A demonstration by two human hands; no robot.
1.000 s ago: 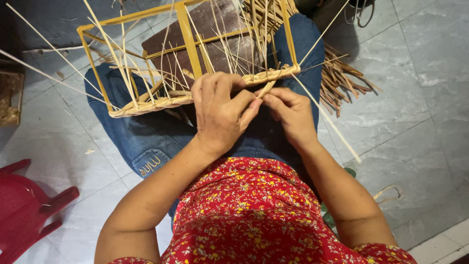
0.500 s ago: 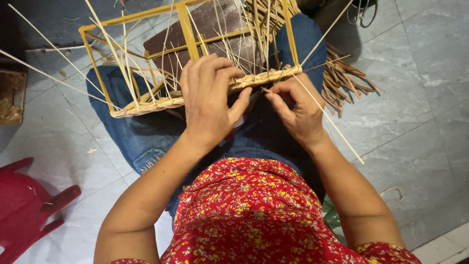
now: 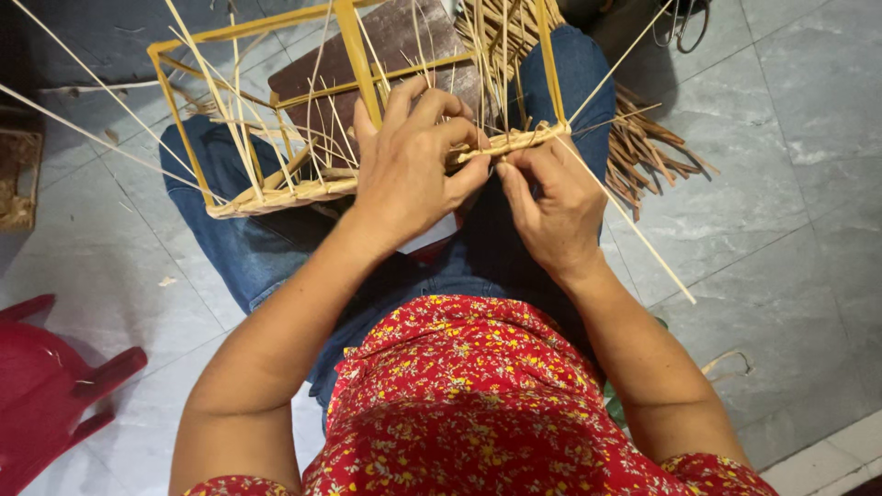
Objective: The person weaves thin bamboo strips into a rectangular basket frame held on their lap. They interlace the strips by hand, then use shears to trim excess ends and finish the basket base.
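Left hand (image 3: 413, 165) wrapped over the woven edge of a yellow basket frame (image 3: 354, 50) resting on the lap, right hand (image 3: 551, 197) at its 3 o'clock pinching a thin cane strip (image 3: 625, 216), loose strips (image 3: 657, 147) on grey tile floor (image 3: 790, 184), red stool (image 3: 46, 395) at 8 o'clock

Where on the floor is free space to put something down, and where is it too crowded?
Bare grey tiles lie right of the loose strip bundle. Another free patch lies between the red plastic chair and the blue-jeaned knee. The lap is crowded: left hand, right hand and yellow frame fill it.
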